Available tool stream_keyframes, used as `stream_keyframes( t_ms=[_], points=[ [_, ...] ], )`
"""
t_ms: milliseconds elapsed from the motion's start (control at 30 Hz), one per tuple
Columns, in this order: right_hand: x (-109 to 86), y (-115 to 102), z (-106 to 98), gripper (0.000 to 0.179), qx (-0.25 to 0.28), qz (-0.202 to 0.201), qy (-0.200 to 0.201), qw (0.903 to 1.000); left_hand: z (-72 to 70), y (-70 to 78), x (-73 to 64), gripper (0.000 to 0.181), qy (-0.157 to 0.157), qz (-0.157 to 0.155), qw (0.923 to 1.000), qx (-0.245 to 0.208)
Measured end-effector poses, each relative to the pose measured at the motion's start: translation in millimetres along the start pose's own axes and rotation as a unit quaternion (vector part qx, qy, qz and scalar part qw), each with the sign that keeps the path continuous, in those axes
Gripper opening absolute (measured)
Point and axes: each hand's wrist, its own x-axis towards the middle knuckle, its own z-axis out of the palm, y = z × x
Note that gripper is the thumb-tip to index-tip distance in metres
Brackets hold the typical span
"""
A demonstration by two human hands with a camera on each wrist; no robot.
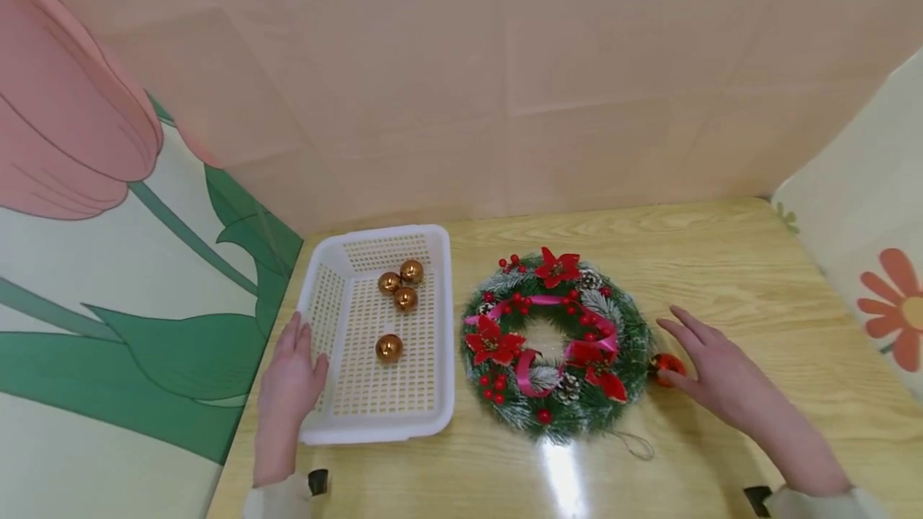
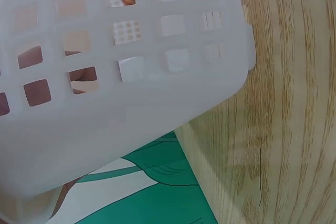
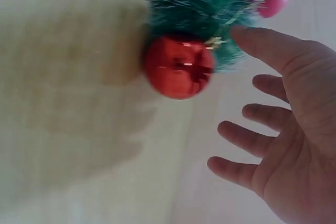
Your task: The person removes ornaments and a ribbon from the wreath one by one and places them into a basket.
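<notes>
My left hand (image 1: 288,375) is at the left rim of a white plastic basket (image 1: 447,327), its fingers extended forward and its thumb apart from them. In the left wrist view, bits of skin show through holes in the basket wall (image 2: 131,114); the rest of that hand is hidden. To the right lies a green Christmas wreath (image 1: 627,319) with red flowers, berries, pinecones and pink ribbon. A shiny red bauble (image 3: 178,69) sits against the wreath's right edge. My right hand (image 1: 721,375) hovers beside the bauble, fingers spread, holding nothing.
Several copper-coloured baubles (image 1: 389,348) lie in the basket. A thin string loop (image 1: 636,445) lies by the wreath's lower edge on the wooden table (image 1: 743,263). A pinkish backdrop (image 1: 505,102) rises behind the table, with flower-printed panels (image 1: 65,407) at both sides.
</notes>
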Motion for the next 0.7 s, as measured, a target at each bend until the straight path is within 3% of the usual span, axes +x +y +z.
stream_keyframes(
  t_ms=[233,400,700],
  points=[
    [-7.9,4.9,25.9,0.076,0.057,0.049,-0.036,0.9965,-2.2,1.2,1.6,0.061,0.003,0.003,1.0,0.0],
    [-10.8,4.0,41.1,0.073,0.061,0.039,-0.028,0.997,-5.2,2.8,5.7,0.063,-0.002,-0.002,1.0,0.001],
    [-14.1,7.1,54.4,0.072,0.026,0.014,0.0,0.9996,1.1,0.5,1.4,0.063,-0.019,-0.016,0.9997,-0.003]
  ],
)
